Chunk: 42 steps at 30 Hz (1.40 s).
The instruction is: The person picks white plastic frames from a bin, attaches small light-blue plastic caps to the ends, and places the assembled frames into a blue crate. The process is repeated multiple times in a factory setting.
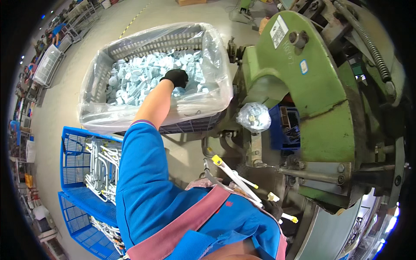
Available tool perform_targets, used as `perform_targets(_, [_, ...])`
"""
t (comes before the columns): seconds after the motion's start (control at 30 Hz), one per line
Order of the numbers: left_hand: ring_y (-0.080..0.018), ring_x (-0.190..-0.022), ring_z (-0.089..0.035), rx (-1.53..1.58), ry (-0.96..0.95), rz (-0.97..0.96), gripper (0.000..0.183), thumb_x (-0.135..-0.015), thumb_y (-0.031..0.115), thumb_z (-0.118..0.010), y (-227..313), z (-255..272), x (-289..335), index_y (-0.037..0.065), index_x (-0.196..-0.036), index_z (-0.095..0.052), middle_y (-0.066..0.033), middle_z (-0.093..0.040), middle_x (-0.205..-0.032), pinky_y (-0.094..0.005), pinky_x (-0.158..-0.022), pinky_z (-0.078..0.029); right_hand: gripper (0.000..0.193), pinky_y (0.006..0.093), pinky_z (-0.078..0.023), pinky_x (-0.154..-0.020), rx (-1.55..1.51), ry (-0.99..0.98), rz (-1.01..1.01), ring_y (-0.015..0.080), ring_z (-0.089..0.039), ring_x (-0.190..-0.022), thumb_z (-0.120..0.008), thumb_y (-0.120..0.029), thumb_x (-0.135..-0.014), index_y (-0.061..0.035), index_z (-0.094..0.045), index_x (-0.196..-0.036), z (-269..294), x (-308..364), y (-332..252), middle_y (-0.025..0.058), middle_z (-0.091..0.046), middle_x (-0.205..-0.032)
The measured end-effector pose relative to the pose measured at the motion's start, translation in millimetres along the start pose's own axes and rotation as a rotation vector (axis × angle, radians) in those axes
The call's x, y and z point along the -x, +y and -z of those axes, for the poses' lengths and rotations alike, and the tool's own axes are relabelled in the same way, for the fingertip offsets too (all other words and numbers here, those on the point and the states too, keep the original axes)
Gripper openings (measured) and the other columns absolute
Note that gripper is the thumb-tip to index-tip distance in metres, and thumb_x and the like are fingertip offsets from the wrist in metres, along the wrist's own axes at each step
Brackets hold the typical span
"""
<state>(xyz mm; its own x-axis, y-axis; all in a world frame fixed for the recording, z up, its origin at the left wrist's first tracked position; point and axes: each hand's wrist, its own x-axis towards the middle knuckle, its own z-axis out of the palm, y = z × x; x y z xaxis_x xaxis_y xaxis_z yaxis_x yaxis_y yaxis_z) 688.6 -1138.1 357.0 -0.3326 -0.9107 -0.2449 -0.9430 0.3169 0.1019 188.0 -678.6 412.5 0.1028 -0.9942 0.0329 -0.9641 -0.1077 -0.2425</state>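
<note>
My left hand (176, 78), in a black glove, reaches into a large crate (158, 42) lined with clear plastic. Its fingers are curled down among many pale blue plastic pieces (147, 71), and whatever is in them is hidden. Close to my body, my right hand (273, 209) shows partly as a dark glove. It appears closed round a white tube (287, 217) with a yellow end. More white tubes (238, 180) with yellow ends slant across in front of my chest. A small cream piece (273, 197) sits just above the right glove.
A green press machine (316, 95) towers at the right. Beside it are a plastic-wrapped bowl of small pieces (254, 117) and a blue bin (277, 130). Blue baskets (71, 162) holding bent white tubes stand at the lower left. Other people work at the far left.
</note>
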Motion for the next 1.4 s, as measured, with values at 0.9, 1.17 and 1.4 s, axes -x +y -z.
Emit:
perform_targets(0.9, [-0.0126,-0.110,-0.053,1.224,-0.664,-0.460,0.038,-0.085,0.007,-0.067,360,50,263,0.004,-0.121,-0.057,-0.0068,-0.059,-0.120,-0.0275,-0.093,-0.044,0.014,0.0420,-0.044,-0.052,-0.018,-0.004,0.513,0.0276,-0.062,-0.064,-0.059,-0.026,-0.077,-0.0130,-0.061,-0.082,22,-77,45,0.0072,-0.060,-0.071])
perform_targets(1.17, [-0.0119,-0.066,-0.059,0.981,0.240,-0.294,0.042,-0.077,0.023,-0.075,379,25,251,0.004,-0.113,-0.062,-0.0108,-0.067,-0.101,-0.0279,-0.058,-0.047,0.026,0.0432,-0.044,-0.065,-0.091,0.016,0.740,0.0296,-0.060,-0.073,-0.063,-0.027,-0.078,-0.0094,-0.063,-0.098,45,-98,77,0.0116,-0.062,-0.085])
perform_targets(1.4, [-0.0267,-0.072,-0.062,0.777,0.452,-0.057,0.037,-0.082,0.027,-0.071,409,19,214,0.004,-0.109,-0.064,-0.0185,-0.065,-0.096,-0.0358,-0.063,-0.048,0.042,0.0392,-0.047,-0.061,0.065,-0.181,0.791,0.0260,-0.062,-0.076,-0.069,-0.035,-0.073,-0.0116,-0.061,-0.108,59,-110,88,0.0092,-0.063,-0.082])
